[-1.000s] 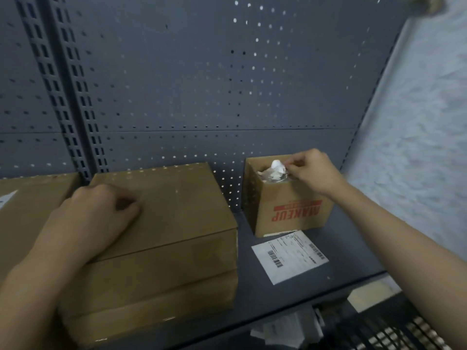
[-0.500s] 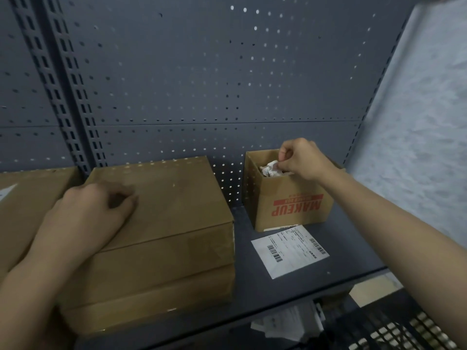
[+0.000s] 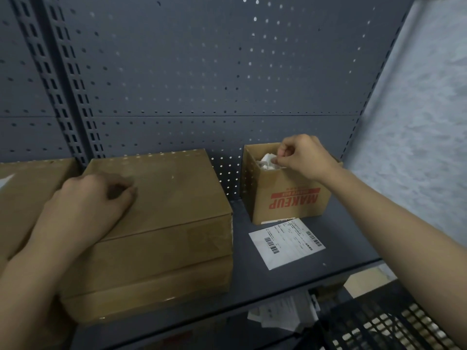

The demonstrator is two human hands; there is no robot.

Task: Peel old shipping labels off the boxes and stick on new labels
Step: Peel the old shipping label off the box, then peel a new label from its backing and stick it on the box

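Observation:
A large plain cardboard box (image 3: 177, 198) sits on the grey shelf (image 3: 252, 281). My left hand (image 3: 93, 198) rests on its top with the fingers loosely curled and holds nothing. To the right stands a small open box printed MAKEUP (image 3: 290, 203), with crumpled white label paper (image 3: 265, 161) inside. Over its opening, my right hand (image 3: 303, 157) pinches that paper between thumb and fingertips. A flat white shipping label with barcodes (image 3: 286, 242) lies on the shelf in front of the small box.
Another cardboard box (image 3: 25, 198) stands at the far left with a white label corner (image 3: 6, 180) showing. A grey pegboard wall (image 3: 202, 84) backs the shelf. Below the shelf edge lie loose papers (image 3: 283, 311) and a black mesh basket (image 3: 379, 324).
My right hand has moved over the small box's opening and lowered the crumpled paper into it. The left hand has stayed on the large box.

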